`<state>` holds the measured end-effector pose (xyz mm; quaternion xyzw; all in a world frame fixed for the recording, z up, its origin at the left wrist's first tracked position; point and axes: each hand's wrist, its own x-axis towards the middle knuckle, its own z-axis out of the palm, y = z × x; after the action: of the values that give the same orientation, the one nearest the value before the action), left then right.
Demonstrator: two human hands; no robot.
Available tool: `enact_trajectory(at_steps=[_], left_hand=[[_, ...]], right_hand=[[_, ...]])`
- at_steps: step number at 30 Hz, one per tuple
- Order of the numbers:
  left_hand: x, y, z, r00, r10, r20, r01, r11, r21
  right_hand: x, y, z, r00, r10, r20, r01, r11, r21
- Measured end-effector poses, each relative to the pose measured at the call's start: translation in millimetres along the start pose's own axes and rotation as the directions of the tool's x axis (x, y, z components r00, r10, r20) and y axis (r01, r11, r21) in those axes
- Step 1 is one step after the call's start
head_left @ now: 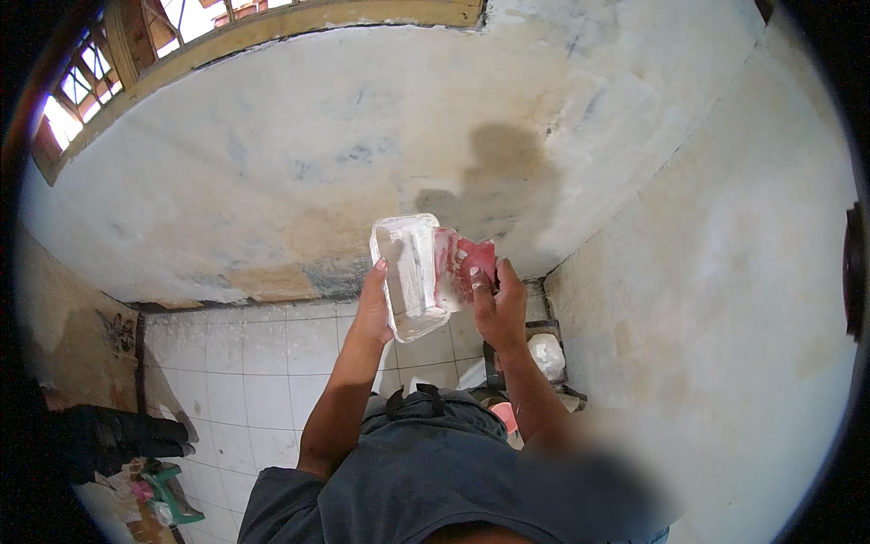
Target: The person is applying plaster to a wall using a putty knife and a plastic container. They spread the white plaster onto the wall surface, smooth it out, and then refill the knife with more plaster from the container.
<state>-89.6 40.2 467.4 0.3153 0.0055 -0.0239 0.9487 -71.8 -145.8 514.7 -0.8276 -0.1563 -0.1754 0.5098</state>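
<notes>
My left hand point(372, 304) grips the left long side of a clear plastic food container point(388, 238), its thumb over the rim. White paste coats much of the container's inside. In my right hand point(500, 304) is a red putty scraper point(476, 257), pinched between thumb and fingers. White smears cover the scraper's broad edge, which lies at the container's right rim. Both hands are held in front of my body, with the patchy wall point(299, 181) beyond them.
A yellow wooden window frame point(299, 27) crosses the upper left. White tiles point(245, 363) cover the floor. Near my right arm stand a white bundle point(546, 355) and a red round thing point(504, 416). Dark cloth point(118, 435) and a green item point(169, 496) lie at lower left.
</notes>
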Motion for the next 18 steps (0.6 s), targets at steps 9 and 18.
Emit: enact_trajectory(at_steps=[9,18], left_hand=[[-6,16,5,1.000,-0.017,-0.017,0.018,0.996,0.092],[-15,28,20,0.996,0.089,-0.028,-0.080,0.972,0.219]], right_hand=[[-1,-25,-6,0.993,-0.070,-0.099,0.066,0.997,-0.047],[-2,-39,-5,0.976,-0.170,-0.135,0.150,0.978,-0.147]])
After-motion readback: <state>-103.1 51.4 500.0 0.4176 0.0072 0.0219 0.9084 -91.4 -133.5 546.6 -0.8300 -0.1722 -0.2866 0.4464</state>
